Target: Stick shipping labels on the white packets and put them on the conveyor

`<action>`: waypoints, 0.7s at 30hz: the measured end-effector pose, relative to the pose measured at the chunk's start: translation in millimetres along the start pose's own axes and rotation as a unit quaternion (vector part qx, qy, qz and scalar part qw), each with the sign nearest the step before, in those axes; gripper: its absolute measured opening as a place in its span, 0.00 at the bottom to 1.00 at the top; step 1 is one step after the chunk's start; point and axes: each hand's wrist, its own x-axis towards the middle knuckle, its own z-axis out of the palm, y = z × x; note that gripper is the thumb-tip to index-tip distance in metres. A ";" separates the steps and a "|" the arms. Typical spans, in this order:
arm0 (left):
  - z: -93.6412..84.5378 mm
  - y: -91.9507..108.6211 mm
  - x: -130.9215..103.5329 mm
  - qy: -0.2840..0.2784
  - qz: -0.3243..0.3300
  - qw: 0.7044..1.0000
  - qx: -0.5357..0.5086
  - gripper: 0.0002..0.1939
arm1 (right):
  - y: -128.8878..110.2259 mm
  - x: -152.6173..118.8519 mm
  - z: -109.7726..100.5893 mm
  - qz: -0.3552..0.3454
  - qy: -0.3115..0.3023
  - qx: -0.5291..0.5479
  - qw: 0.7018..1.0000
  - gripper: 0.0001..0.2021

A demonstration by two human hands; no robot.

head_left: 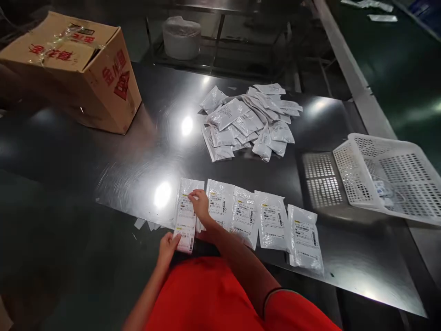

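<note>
A strip of printed shipping labels (185, 240) lies over a white mailer bag (190, 185) and hangs past its lower end at the table's front edge. My left hand (167, 249) pinches the strip's lower left side between thumb and fingers. At the upper part of the strip, over the bag, my right hand (200, 207) has its thumb and forefinger pinched at the printed label's top edge. To the right, several labelled mailer bags (274, 220) lie in a row, the nearest partly covered by my right wrist and forearm.
Behind the row is a heap of white mailer bags (248, 120). A taped cardboard box (113, 89) stands at the back left. On the right, a white perforated basket (389, 170) holds something in clear plastic. Beyond the dark shiny table (165, 156) sits a white bin (181, 39).
</note>
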 end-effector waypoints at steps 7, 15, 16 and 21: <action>-34.6 -43.8 -50.5 -0.022 -0.059 0.996 0.061 0.26 | 9.9 29.7 20.7 -0.037 0.010 -0.134 0.990 0.16; -51.3 -26.7 -80.3 0.053 -0.039 0.997 0.048 0.28 | 19.3 -22.9 43.8 -0.270 -0.112 -0.292 0.911 0.30; -50.9 -22.8 -78.8 0.054 -0.030 0.997 0.045 0.27 | 19.6 -21.2 44.2 -0.283 -0.127 -0.289 0.906 0.30; -52.8 -13.0 -68.6 0.064 0.017 0.997 0.048 0.27 | 18.0 -21.1 36.0 -0.240 -0.123 -0.213 0.939 0.25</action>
